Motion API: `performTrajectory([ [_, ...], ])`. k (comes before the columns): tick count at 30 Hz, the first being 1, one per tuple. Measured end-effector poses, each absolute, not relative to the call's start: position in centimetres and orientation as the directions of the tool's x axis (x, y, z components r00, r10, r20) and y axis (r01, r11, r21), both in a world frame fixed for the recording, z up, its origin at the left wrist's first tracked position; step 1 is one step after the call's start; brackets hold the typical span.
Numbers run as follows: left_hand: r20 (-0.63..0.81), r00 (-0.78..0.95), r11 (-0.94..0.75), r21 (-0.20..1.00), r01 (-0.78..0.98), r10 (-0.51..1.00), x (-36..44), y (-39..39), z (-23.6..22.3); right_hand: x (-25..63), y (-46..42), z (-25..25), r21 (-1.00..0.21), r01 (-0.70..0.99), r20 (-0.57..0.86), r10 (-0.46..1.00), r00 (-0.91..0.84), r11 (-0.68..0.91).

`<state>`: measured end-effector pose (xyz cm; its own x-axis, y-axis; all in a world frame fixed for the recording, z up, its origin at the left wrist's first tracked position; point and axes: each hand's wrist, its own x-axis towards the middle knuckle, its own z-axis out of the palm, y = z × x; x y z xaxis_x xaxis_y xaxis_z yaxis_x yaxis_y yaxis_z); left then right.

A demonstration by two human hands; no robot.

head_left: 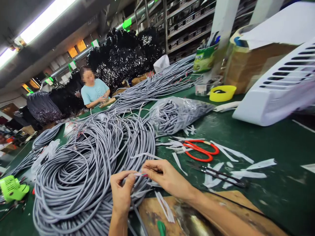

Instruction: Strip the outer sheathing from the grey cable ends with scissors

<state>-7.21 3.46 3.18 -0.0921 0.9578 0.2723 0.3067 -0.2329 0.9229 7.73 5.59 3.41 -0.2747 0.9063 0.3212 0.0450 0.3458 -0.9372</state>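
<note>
My left hand [123,188] is closed in a pinch on the end of a grey cable [139,216], which runs down below it. Thin wires [144,175], pinkish-red and pale, bridge the small gap to my right hand [161,175], whose fingertips are pinched around their tips. The exact grip is partly hidden by the fingers. Behind and left of both hands lies a large coil of grey cables [93,150]. White strips [164,206] lie on a worn brown board [152,213] under my right forearm.
Red-handled scissors [204,150], black snips [221,175] and scattered white strips lie to the right. Beyond are a bag of cut cables [177,114], a yellow tape roll [222,93] and a white slotted plastic housing [278,82]. A person [94,90] in light blue sits across the table.
</note>
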Motion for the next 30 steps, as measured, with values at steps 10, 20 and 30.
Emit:
performTrajectory([
  [10,0.312,-0.092,-0.258,0.891,0.374,0.946,-5.9,2.9,3.2,8.4,4.9,3.1,-0.892,0.182,0.416,0.909,-0.024,0.413],
  [20,0.151,-0.191,-0.099,0.962,0.255,0.97,-6.7,3.9,2.7,8.3,5.0,3.4,-0.898,0.072,0.412,0.887,-0.206,0.434],
  [30,-0.004,0.042,0.003,0.999,0.039,0.999,-5.7,3.4,3.2,8.6,6.0,2.8,-0.919,0.181,0.323,0.932,-0.163,0.35],
])
